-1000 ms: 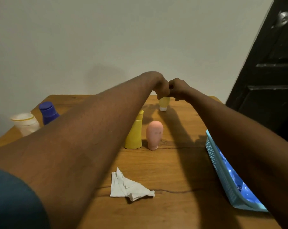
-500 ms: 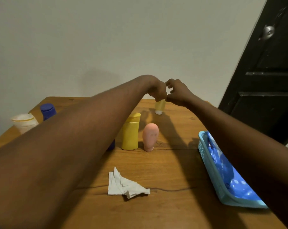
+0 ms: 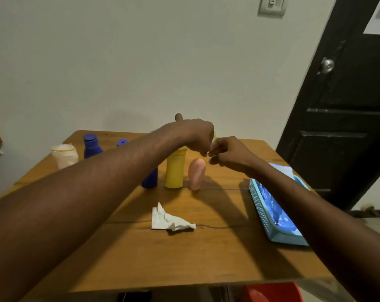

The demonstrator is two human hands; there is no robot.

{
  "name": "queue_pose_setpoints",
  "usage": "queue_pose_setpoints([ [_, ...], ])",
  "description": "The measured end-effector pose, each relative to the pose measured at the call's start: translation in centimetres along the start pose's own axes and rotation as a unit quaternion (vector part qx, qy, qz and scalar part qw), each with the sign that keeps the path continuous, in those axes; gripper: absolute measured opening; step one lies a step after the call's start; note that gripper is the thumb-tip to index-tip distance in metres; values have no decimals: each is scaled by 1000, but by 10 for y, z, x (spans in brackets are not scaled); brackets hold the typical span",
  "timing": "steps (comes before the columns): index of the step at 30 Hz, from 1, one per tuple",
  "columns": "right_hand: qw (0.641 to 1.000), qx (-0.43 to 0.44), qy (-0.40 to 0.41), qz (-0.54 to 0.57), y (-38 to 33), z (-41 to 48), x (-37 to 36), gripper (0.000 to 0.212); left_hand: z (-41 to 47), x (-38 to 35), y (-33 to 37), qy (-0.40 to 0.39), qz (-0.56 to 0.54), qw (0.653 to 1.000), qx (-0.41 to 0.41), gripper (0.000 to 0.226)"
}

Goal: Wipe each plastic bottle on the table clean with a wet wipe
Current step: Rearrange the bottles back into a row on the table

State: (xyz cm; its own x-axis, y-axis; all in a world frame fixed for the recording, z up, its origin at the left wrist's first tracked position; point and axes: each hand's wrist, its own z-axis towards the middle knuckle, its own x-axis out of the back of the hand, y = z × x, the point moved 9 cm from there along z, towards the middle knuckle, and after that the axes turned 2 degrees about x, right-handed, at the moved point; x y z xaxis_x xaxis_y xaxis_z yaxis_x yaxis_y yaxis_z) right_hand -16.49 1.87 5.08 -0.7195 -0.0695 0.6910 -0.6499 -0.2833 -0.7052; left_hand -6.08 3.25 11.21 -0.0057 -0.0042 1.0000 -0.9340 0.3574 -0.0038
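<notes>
Head view only. Left hand (image 3: 195, 136) and right hand (image 3: 228, 153) are raised over the far middle of the table (image 3: 206, 258), knuckles almost touching. Both have fingers curled in; left thumb sticks up. Something pale shows where the fingertips meet and a yellow sliver shows behind the left hand, too hidden to name. Can't tell what either hand grasps, if anything.

Wipe (image 3: 169, 220) lies crumpled on the table mid-front, apart from both hands, nothing touching it.

Bottles stand upright in a row below the hands: yellow bottle (image 3: 174, 171) in the middle, pink bottle (image 3: 196, 174) just beside it on the right, near blue bottle (image 3: 150, 179) on the left, mostly hidden by the left forearm. Far blue bottle (image 3: 91, 144) stands at the back left, with a blue cap (image 3: 122, 142) poking up next to it behind the arm. White jar (image 3: 64, 154) sits at the far left edge.

Basket (image 3: 258, 205), light blue, sits at the right edge under the right forearm, with a blue packet (image 3: 271, 205) inside. Black door (image 3: 341, 127) stands at the right.
</notes>
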Motion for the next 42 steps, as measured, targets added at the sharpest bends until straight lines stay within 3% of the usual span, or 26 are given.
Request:
queue_pose_setpoints([
  [3,1000,12,-19,-8,-9,-12,-16,54,-18,-1,6,16,0,1000,7,33],
  [9,999,26,3,-48,-11,-22,-36,39,-40,-14,7,37,-12,999,14,30],
  [15,998,41,55,-1,-7,-27,-38,30,-43,-22,7,63,-42,997,7,23],
  [30,989,90,94,-67,-31,39,3,27,2,24,-23,58,-144,988,7,27],
  [36,988,98,91,-81,-43,96,0,29,36,37,-52,32,-139,989,34,35],
  [42,989,81,58,-109,-34,138,-28,30,72,6,-77,-64,-95,992,59,37],
])
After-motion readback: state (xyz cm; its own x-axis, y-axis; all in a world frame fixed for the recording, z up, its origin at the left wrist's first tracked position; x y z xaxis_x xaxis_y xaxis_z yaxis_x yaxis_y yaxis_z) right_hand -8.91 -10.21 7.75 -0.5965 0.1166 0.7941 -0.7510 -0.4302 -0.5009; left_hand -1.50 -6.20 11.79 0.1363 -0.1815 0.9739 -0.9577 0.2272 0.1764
